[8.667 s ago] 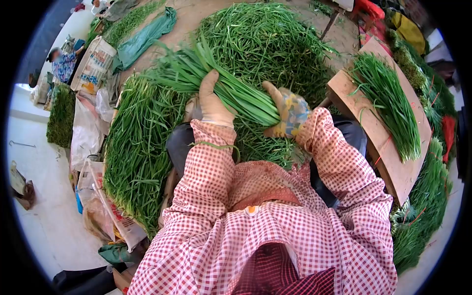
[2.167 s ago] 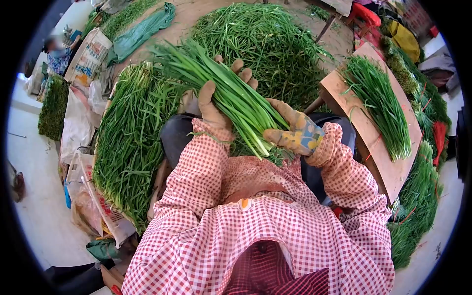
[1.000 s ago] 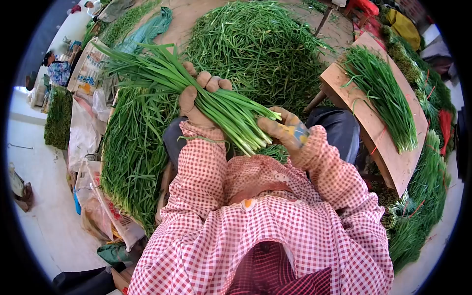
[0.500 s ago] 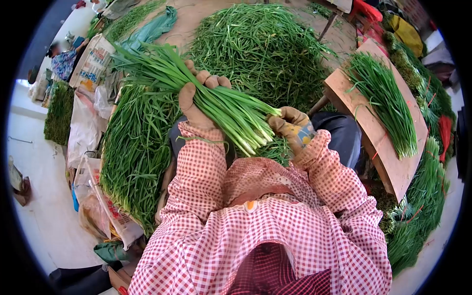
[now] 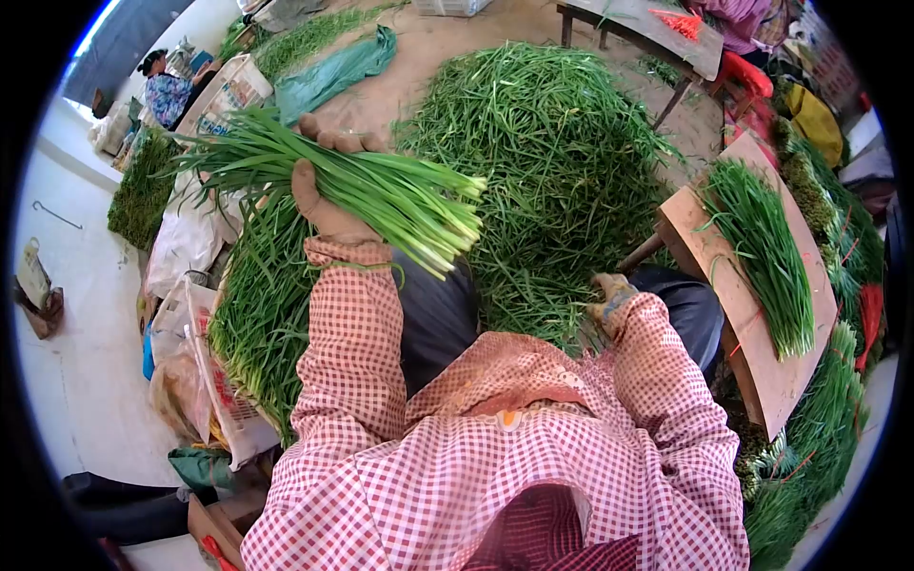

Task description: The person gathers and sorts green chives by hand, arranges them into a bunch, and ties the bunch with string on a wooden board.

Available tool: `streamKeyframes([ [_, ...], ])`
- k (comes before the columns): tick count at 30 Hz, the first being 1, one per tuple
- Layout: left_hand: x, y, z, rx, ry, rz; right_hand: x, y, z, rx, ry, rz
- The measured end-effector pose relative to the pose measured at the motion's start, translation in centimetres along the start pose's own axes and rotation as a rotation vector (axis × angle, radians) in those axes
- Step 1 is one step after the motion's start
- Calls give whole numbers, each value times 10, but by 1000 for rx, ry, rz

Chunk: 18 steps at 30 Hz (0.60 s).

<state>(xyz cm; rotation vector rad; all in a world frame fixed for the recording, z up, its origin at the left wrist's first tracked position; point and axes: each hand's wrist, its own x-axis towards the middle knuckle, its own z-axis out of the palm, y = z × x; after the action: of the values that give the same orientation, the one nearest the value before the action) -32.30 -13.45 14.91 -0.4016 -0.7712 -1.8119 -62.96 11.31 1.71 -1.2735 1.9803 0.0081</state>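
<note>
My gloved left hand (image 5: 335, 205) is closed round a bunch of garlic chives (image 5: 400, 195), held up at the left. Its pale cut ends point right and its leafy tips spread left. Lower down, my gloved right hand (image 5: 612, 293) is beside my right knee, over the near edge of a large heap of loose green leaves (image 5: 543, 133). Its fingers look apart, and I see nothing held in them. A green strand hangs around my left cuff.
Another bunch of chives (image 5: 762, 257) lies on a wooden board (image 5: 700, 224) at the right. More chives (image 5: 257, 314) lie piled at my left. Tied bundles (image 5: 809, 457) line the far right. A low table (image 5: 657, 33) stands behind the heap; a person (image 5: 169, 93) sits far left.
My left hand has moved left with the chives. My right hand has left the stem ends and dropped down toward my right knee. The view has tilted up slightly.
</note>
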Motion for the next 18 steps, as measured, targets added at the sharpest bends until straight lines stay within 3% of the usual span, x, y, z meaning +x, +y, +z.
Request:
streamKeyframes([
  [1,0,-4,10,0,41,0,3,0,1,92,103,-102],
  [3,-8,-27,29,184,262,-23,11,-11,-18,796,68,-179],
  [5,-17,-56,41,127,370,-54,-26,-51,-62,1053,68,-320],
  [6,-20,-70,50,145,409,-114,-18,-53,-73,1045,77,-317],
  [8,-27,-94,73,202,531,-221,5,-54,-98,1031,-256,-420],
  [10,-33,-113,77,217,588,-276,-15,-75,-107,740,-202,-574],
  [11,-30,-117,79,234,576,-321,-45,-97,-98,458,16,-670],
  [13,-38,-130,52,221,578,-474,-62,-112,-75,392,93,-649],
  [14,-42,-138,48,214,613,-460,-45,-100,-43,402,267,-680],
  [17,-55,-152,41,132,643,-533,-61,-109,-33,402,276,-398],
  [18,-58,-155,41,95,673,-567,-60,-107,-28,389,268,-408],
])
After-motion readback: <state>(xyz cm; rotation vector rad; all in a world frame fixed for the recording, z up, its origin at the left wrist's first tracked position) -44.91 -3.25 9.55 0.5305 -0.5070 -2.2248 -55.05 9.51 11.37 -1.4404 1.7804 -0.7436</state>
